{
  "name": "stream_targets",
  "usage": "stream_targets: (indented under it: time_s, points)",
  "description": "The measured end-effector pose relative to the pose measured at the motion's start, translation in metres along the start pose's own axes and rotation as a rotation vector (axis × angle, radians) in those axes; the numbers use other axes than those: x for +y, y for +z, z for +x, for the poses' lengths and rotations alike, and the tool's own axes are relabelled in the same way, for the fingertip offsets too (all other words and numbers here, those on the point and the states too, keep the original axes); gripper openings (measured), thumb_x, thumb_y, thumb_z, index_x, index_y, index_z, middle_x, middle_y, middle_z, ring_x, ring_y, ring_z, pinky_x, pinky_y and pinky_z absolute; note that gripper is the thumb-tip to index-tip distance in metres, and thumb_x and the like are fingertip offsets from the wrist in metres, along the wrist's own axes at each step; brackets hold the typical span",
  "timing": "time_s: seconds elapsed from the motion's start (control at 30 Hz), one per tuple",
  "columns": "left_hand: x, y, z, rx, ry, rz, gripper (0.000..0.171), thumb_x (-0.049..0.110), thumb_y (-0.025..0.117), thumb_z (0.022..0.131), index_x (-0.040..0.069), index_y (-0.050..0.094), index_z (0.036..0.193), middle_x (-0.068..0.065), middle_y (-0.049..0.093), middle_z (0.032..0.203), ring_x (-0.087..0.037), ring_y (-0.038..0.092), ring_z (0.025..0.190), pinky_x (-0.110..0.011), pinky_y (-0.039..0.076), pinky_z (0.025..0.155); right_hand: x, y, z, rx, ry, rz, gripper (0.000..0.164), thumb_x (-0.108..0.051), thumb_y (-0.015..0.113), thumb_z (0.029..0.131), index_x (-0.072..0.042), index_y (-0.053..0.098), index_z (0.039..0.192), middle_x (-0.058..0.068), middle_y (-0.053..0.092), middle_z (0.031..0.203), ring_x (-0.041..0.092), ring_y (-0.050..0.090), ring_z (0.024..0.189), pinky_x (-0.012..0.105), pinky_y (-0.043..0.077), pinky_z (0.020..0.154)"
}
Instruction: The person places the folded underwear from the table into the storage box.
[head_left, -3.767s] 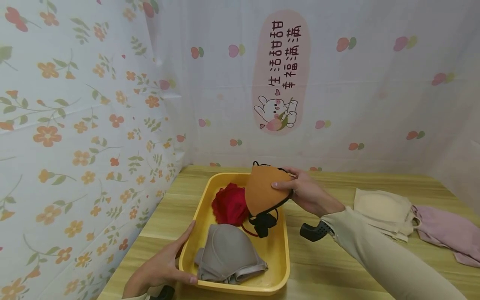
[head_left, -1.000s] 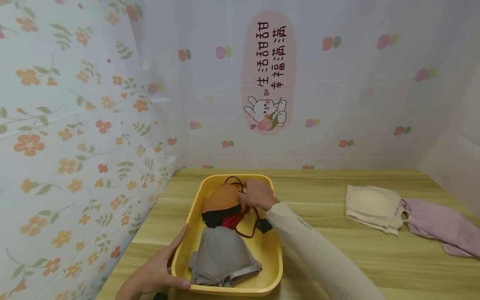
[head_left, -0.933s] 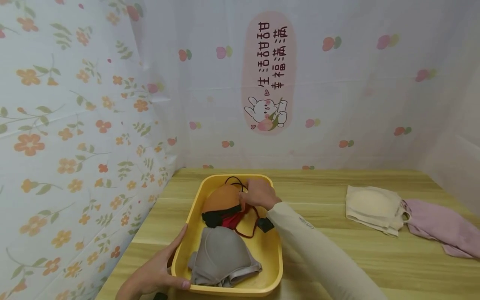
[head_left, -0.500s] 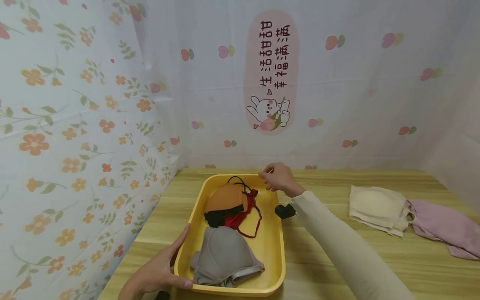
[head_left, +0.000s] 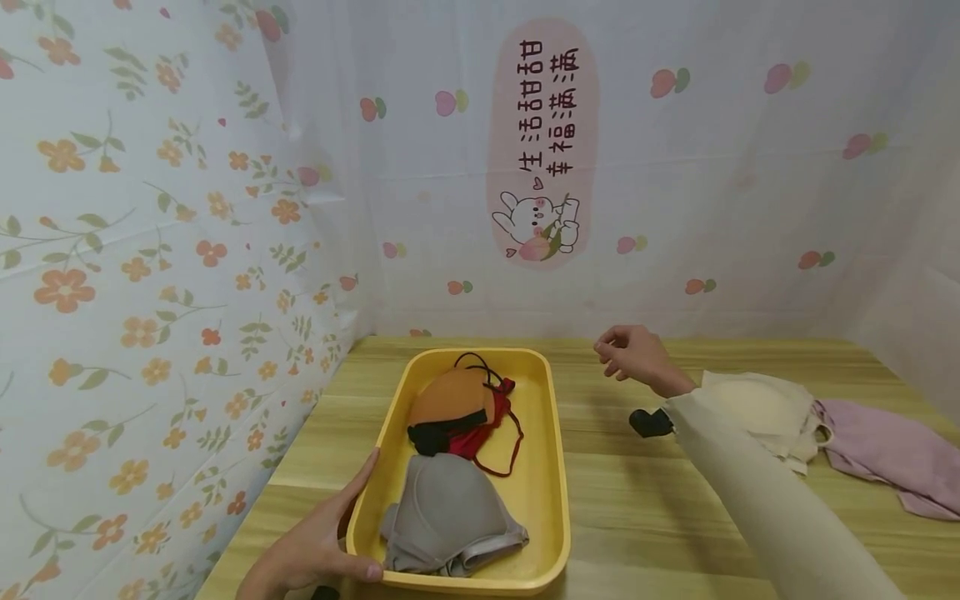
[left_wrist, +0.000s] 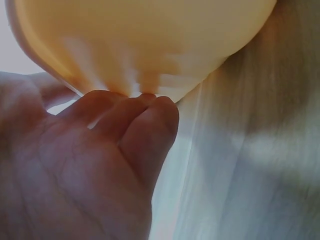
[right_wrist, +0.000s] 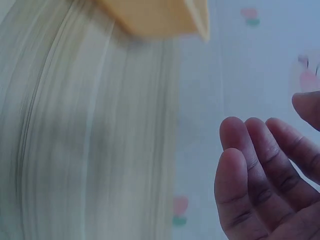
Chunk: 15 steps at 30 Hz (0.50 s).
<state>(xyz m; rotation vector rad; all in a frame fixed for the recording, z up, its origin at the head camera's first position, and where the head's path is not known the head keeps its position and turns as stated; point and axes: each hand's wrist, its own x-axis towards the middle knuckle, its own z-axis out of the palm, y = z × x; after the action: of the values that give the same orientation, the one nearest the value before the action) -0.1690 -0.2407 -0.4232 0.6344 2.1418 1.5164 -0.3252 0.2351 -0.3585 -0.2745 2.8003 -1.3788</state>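
Observation:
My left hand (head_left: 311, 537) holds the front left corner of a yellow plastic tub (head_left: 561, 500), thumb at the rim and fingers along the outer wall. In the left wrist view, the fingertips (left_wrist: 162, 107) press against the tub's side. Inside the tub, a grey bra (head_left: 450, 508) lies at the front. Behind it an orange bra with black trim (head_left: 448, 396) lies on top of a red bra (head_left: 468, 440), whose thin strap loops to the right. My right hand (head_left: 636, 357) is in the air right of the tub, fingers loosely bent around nothing.
On the right of the wooden table (head_left: 607, 533) lies a folded beige bra (head_left: 757, 408), partly behind my right sleeve. A lilac garment (head_left: 892, 450) lies against it. Patterned cloth walls (head_left: 420, 275) stand at the back and on both sides.
The right hand laid the orange bra over the red one in the tub, then let go. It has since moved right, beyond the tub's rim. The left hand stays on the corner.

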Motion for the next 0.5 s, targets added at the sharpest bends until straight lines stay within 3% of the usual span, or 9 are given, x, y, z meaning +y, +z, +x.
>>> stream_targets:
  time_s: [0.13,0.33,0.5]
  points:
    - [0.0,0.001,-0.001,-0.005,-0.006,-0.017,0.12,0.035,0.08,0.085,0.029,-0.012,0.161,-0.026,-0.005,0.167,-0.041,0.021,0.148,-0.015,0.043,0.102,0.02,-0.018,-0.007,0.003,0.023,-0.003,0.037,-0.026,0.053,0.105,0.006,0.059,0.122,0.013,0.07,0.099,0.013,0.07,0.075,0.028,0.058,0.065]
    - [0.001,0.0,-0.002,-0.003,-0.03,-0.015,0.121,0.037,0.081,0.084,0.028,-0.012,0.161,-0.027,-0.004,0.167,-0.044,0.018,0.149,-0.014,0.042,0.101,0.055,-0.046,-0.018,0.02,0.091,-0.036,0.044,-0.03,0.051,0.105,0.009,0.055,0.126,0.015,0.07,0.105,0.01,0.068,0.078,0.035,0.06,0.072]
    - [0.001,-0.002,-0.001,-0.004,-0.028,0.003,0.121,0.037,0.081,0.084,0.026,-0.01,0.162,-0.028,-0.003,0.167,-0.044,0.018,0.148,-0.014,0.042,0.101,0.08,-0.068,-0.028,0.067,0.104,-0.152,0.045,-0.031,0.054,0.104,0.009,0.057,0.122,0.026,0.067,0.111,0.02,0.066,0.083,0.041,0.059,0.074]
